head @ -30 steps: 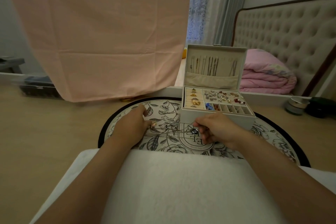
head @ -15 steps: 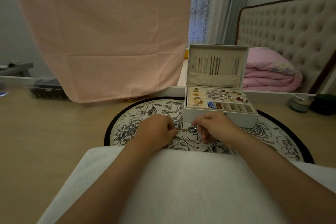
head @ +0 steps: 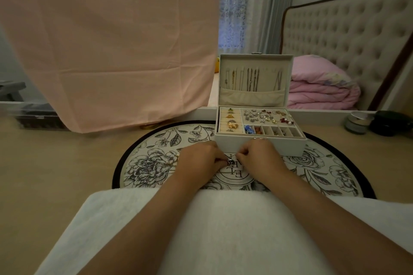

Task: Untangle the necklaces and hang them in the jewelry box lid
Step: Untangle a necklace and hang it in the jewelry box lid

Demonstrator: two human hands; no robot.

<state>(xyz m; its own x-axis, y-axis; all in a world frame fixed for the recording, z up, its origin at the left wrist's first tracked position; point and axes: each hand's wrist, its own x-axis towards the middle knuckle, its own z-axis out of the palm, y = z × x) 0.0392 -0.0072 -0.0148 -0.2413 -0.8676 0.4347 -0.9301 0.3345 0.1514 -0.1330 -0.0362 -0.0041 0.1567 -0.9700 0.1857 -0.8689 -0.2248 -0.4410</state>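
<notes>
- The small dark pendant (head: 230, 162) sits low over the round floral mat (head: 324, 169), just in front of the jewelry box (head: 259, 144). Its chain is too fine for us to trace.
- Our left hand (head: 200, 159) and right hand (head: 260, 158) are both curled and pinch at the pendant from either side, knuckles close together.
- We judge this to be the teasing-apart step. We should use short, gentle pulls, loosen any knot rather than draw it tight, and feed the pendant back through the loops.
- A tangle of chains (head: 162, 164) lies on the mat just left of the left hand. We should leave it flat so nothing drags.
- The lid (head: 256, 57) stands upright with several hung necklaces (head: 250, 79). Free hooks seem to remain toward its right, which is where the freed necklace should go.
</notes>
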